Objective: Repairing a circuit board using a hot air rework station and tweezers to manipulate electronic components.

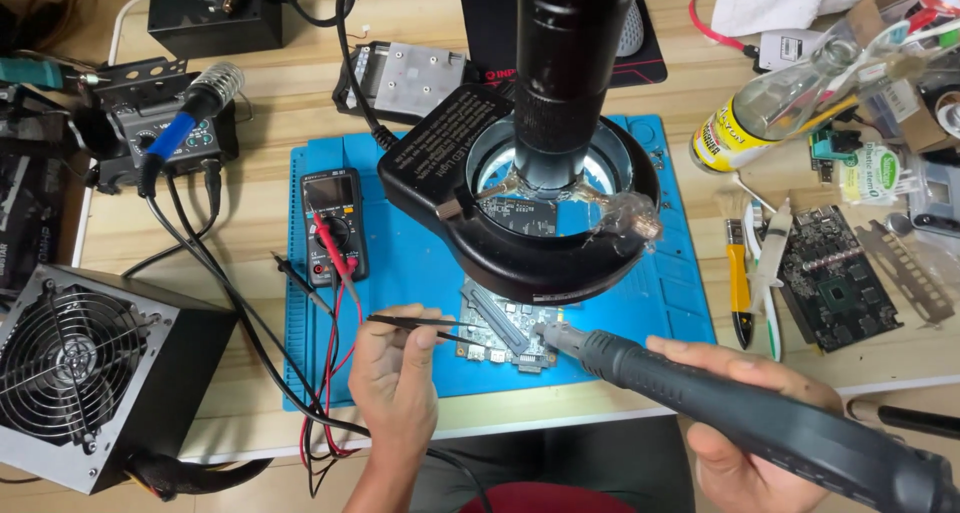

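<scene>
My left hand (395,378) pinches thin black tweezers (425,325) whose tips reach right onto a small circuit board (500,328). The board lies on a blue work mat (420,263), partly hidden under a black microscope ring light (530,198). My right hand (745,443) grips the dark grey handle of a hot air gun (720,398). Its metal nozzle (555,338) points left at the board's near edge, close to the tweezer tips.
A black multimeter (335,223) with red and black leads lies on the mat's left part. A grey power supply with fan (85,373) sits at lower left, a soldering station (165,133) behind it. Another circuit board (835,278), a yellow-handled brush (738,273) and a clear bottle (780,103) lie to the right.
</scene>
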